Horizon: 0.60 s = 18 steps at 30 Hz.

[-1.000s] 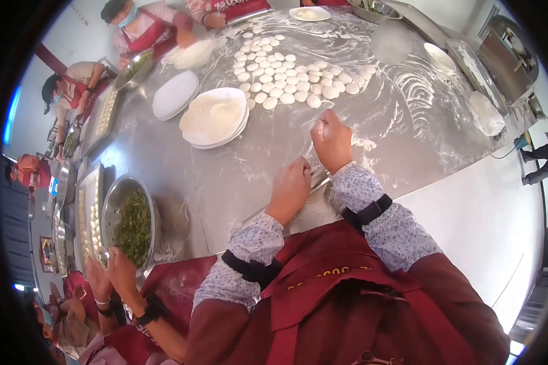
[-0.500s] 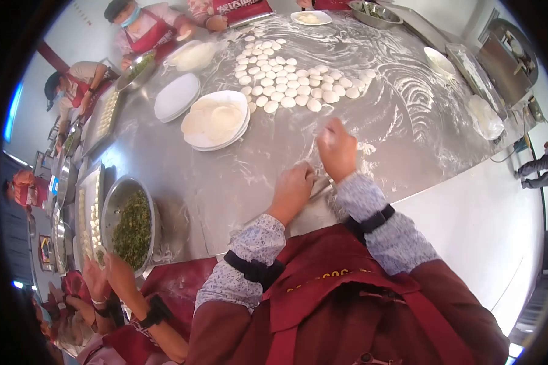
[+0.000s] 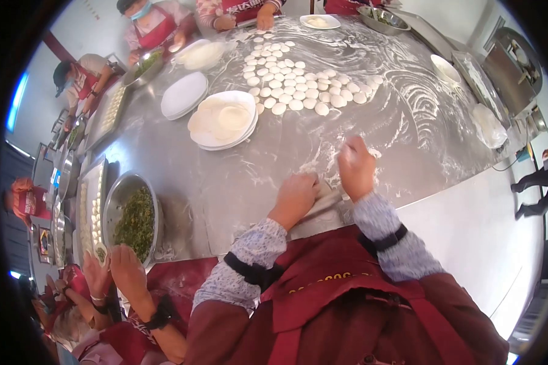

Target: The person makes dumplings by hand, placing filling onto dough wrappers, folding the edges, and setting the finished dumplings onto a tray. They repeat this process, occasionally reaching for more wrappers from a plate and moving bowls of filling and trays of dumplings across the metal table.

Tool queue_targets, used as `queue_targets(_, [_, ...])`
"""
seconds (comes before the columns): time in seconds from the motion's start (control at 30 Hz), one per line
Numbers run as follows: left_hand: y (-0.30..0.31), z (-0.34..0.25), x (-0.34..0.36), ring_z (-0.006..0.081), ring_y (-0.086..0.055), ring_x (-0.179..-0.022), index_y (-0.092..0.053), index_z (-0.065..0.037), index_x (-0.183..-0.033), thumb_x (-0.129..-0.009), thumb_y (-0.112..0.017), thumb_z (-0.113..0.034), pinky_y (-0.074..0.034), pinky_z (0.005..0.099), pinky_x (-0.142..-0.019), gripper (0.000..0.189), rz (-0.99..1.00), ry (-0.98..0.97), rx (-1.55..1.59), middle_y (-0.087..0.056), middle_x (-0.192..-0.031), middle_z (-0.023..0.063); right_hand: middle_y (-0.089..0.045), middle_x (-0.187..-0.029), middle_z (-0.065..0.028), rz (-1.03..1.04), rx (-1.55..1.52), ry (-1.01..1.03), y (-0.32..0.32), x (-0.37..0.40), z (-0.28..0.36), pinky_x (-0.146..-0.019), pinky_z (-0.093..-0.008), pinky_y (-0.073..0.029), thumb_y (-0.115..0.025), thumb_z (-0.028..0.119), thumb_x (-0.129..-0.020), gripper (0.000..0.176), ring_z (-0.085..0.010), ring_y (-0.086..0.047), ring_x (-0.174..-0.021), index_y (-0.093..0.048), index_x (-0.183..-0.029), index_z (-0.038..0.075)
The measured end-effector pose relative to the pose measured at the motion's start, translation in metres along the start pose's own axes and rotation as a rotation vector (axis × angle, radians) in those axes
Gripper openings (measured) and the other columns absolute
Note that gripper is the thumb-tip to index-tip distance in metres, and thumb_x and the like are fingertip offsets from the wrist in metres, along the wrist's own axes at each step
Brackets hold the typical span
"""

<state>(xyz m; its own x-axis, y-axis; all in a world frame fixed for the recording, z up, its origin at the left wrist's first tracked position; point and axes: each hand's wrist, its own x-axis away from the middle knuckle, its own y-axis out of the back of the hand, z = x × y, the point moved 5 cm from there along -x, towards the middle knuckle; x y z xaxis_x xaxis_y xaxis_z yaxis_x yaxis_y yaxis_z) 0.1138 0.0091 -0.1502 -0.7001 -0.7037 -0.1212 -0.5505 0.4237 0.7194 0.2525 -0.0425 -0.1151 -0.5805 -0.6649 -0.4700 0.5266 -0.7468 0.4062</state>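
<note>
head view. left hand (image 3: 296, 196) lies knuckles up on the floured tabletop (image 3: 237, 176), fingers curled together over a pale rolling pin (image 3: 320, 208) that runs out under the palm toward the right wrist. right hand (image 3: 355, 165) sits just beside it, fingers bunched. their tips are hidden, so i cannot tell if they grip anything. well beyond the fingers are rows of dough pieces (image 3: 304, 85). beyond and left of them is a plate of wrappers (image 3: 223, 118).

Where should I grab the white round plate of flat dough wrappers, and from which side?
Probably by the bare rim of the white round plate at its near edge, from your side: the flat dough wrappers cover its middle, and it lies flat on the floured steel table.
</note>
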Motion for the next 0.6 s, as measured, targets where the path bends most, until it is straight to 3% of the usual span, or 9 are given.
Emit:
queue_targets(0.03, [-0.001, 0.002, 0.005, 0.0378, -0.057, -0.077, -0.057, 0.001, -0.084, -0.08, -0.051, -0.013, -0.044, 0.0427, -0.07, 0.015, 0.082, -0.024, -0.064, -0.06, -0.079, 0.0207, -0.056, -0.068, -0.0145, 0.005, -0.002, 0.003, 0.009, 0.01, -0.002, -0.057, -0.0323, -0.045, -0.052, 0.007, -0.076, 0.008, -0.0236, -0.057, -0.059, -0.052, -0.082, 0.002])
queue_targets(0.13, [0.0, 0.012, 0.013, 0.0373, -0.057, -0.072, -0.056, -0.004, -0.081, -0.079, -0.051, -0.012, -0.045, 0.0456, -0.065, 0.01, 0.002, -0.027, 0.045, -0.06, -0.075, 0.0177, -0.056, -0.068, -0.0141, -0.05, -0.087, 0.039, 0.024, 0.024, -0.002, -0.057, -0.0319, -0.045, -0.052, 0.007, -0.077, 0.008, -0.0223, -0.056, -0.059, -0.052, -0.083, 0.002])
queue_targets(0.2, [-0.001, -0.004, 0.009, 0.0373, -0.057, -0.074, -0.056, -0.002, -0.083, -0.079, -0.051, -0.013, -0.045, 0.0445, -0.067, 0.013, 0.03, -0.017, 0.088, -0.06, -0.076, 0.0189, -0.057, -0.066, -0.0181, 0.006, -0.07, -0.014, 0.007, 0.005, 0.001, -0.055, -0.0393, -0.046, -0.055, 0.009, -0.074, 0.012, -0.0363, -0.058, -0.062, -0.051, -0.084, 0.004])
queue_targets(0.33, [-0.01, -0.009, -0.011, 0.0373, -0.057, -0.078, -0.057, 0.0, -0.084, -0.08, -0.05, -0.014, -0.044, 0.0432, -0.069, 0.016, -0.075, 0.03, 0.104, -0.06, -0.079, 0.0205, -0.056, -0.067, -0.0192, -0.006, -0.007, 0.053, -0.023, -0.02, 0.008, -0.056, -0.0373, -0.045, -0.052, 0.009, -0.077, 0.01, -0.0368, -0.057, -0.061, -0.053, -0.085, 0.003])
queue_targets(0.47, [-0.009, 0.012, -0.001, 0.0362, -0.058, -0.076, -0.058, 0.001, -0.085, -0.08, -0.049, -0.014, -0.045, 0.0415, -0.068, 0.018, 0.087, -0.079, -0.124, -0.06, -0.081, 0.0211, -0.055, -0.068, -0.0143, -0.011, 0.029, 0.03, 0.013, 0.01, 0.002, -0.058, -0.0332, -0.045, -0.051, 0.008, -0.078, 0.009, -0.0257, -0.058, -0.061, -0.052, -0.083, 0.001])
queue_targets(0.6, [0.01, 0.028, 0.011, 0.0266, -0.059, -0.07, -0.059, 0.002, -0.085, -0.08, -0.049, -0.013, -0.046, 0.0356, -0.065, 0.019, 0.014, 0.129, 0.165, -0.06, -0.077, 0.0176, -0.054, -0.068, -0.0104, 0.0, -0.06, -0.052, 0.036, 0.037, 0.0, -0.06, -0.0295, -0.044, -0.049, 0.007, -0.079, 0.007, -0.0179, -0.055, -0.063, -0.052, -0.082, 0.001])
